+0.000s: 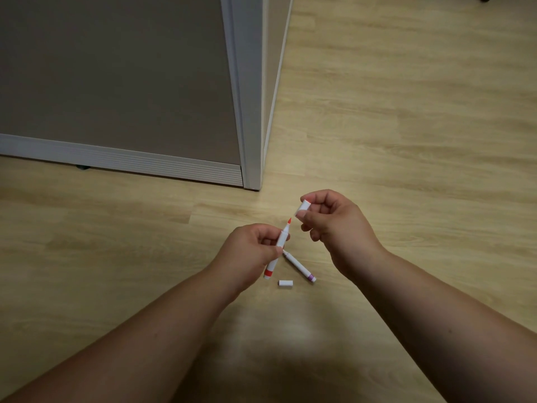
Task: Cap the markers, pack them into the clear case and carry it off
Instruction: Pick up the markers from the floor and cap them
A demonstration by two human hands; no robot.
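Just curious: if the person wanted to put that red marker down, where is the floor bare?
Bare floor runs right of the partition and beyond the right hand; more lies left of the left hand. It is crowded just under the hands, where the purple marker and a loose cap lie.

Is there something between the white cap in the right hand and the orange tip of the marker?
Nothing visible: only open air separates the white cap from the orange marker tip.

My markers [277,248] look like smooth white plastic; the floor [406,126] is pale wood-grain with a soft sheen.
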